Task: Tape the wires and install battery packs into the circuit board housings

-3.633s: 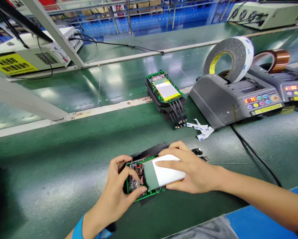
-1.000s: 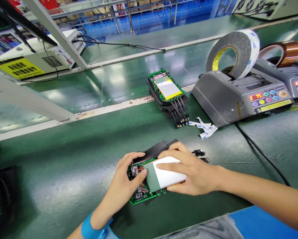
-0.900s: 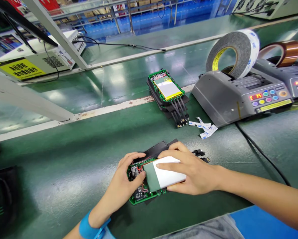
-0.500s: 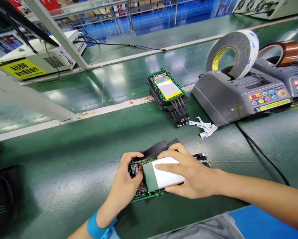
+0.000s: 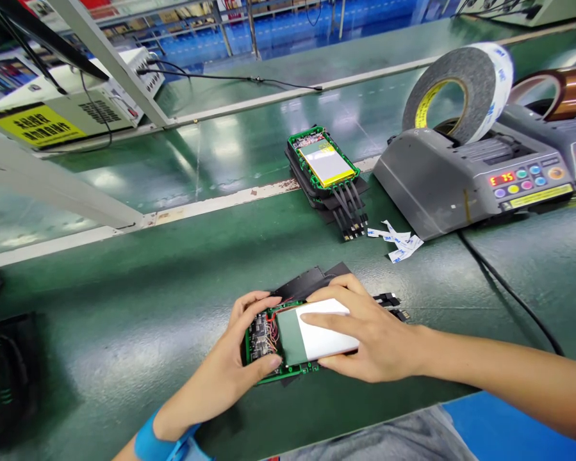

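A green-framed device (image 5: 261,336) with a circuit board and red wires lies on the green bench at the front middle. A white and grey-green battery pack (image 5: 292,336) sits in its frame. My left hand (image 5: 239,346) holds the left end of the frame, thumb on the near edge and fingers on the far edge. Over the battery's right part lies my right hand (image 5: 364,326), its fingers and thumb gripping the pack's sides, the index finger flat on top. Black covers (image 5: 302,283) lie behind, and black connectors (image 5: 388,299) stick out to the right.
Stacked devices (image 5: 323,163) with cables stand behind. Tape dispensers (image 5: 470,179) are at the right, beside liner strips (image 5: 400,243) and a black cable (image 5: 509,288). A metal post (image 5: 61,182) and a dark device (image 5: 9,378) are at the left.
My left thumb has moved off the wires and circuit board to the near edge of the frame. The left wrist has shifted left. My right hand stays on the battery pack.
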A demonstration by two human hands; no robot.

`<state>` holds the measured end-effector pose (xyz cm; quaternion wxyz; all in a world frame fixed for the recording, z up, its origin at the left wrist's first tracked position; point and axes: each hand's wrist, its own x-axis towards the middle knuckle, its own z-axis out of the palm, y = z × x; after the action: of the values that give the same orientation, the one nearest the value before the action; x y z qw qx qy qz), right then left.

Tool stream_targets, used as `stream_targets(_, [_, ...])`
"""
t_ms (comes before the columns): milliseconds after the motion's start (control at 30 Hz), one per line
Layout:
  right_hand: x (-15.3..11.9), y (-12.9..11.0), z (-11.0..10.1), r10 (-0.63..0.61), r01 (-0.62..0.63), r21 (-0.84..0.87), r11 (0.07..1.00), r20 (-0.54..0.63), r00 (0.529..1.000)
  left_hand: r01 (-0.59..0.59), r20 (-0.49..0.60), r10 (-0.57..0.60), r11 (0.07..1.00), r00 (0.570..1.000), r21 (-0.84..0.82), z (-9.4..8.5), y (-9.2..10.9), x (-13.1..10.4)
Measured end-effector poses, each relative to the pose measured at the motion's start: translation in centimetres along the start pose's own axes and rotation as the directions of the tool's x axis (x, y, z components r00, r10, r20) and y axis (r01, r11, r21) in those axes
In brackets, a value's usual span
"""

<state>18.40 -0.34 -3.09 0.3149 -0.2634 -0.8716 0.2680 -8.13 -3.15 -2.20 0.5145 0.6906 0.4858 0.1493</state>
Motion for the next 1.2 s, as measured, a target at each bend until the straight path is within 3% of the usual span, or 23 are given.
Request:
stream_targets(100, [0.0,0.0,0.1,0.007,-0.007,0.002,1.000,-0.006,1.000,-0.010,-0.093,0.011,1.000,0.996,0.014,0.6,0.1,0.4])
stream_targets(300, [0.0,0.0,0.1,0.001,-0.001,0.004,1.000,-0.018,1.000,0.064,-0.161,-0.059,0.998,0.985,0.023,1.1,0.9,1.0])
stream_targets(400, [0.0,-0.1,0.1,0.006,-0.006,0.001,1.000,-0.019,1.000,0.119,-0.253,-0.107,0.992,0.962,0.032,1.7,1.2,1.2])
stream_targets(533, [-0.2,-0.7,0.3,0.049,-0.049,-0.033,0.998,-0.006,0.999,0.095,-0.382,-0.074,0.995,0.921,0.037,2.9,1.4,1.5])
stream_targets(700, [-0.2,-1.7,0.7,0.107,-0.107,-0.038,0.994,-0.020,0.994,0.104,-0.465,-0.123,0.992,0.877,-0.067,3.8,1.6,1.5])
stream_targets(800, [-0.2,-1.9,0.5,0.163,-0.163,-0.005,0.987,0.000,0.987,0.100,-0.479,-0.159,0.984,0.864,-0.147,3.9,1.5,1.3])
stream_targets(900, [-0.2,-1.6,0.1,0.187,-0.188,0.023,0.982,0.045,0.981,0.082,-0.456,-0.152,0.982,0.877,-0.170,3.9,1.3,1.1])
stream_targets(1200, [-0.4,-1.3,0.6,0.081,-0.082,-0.040,0.996,-0.019,0.997,0.032,-0.399,-0.087,0.989,0.913,-0.141,3.8,0.8,0.4])
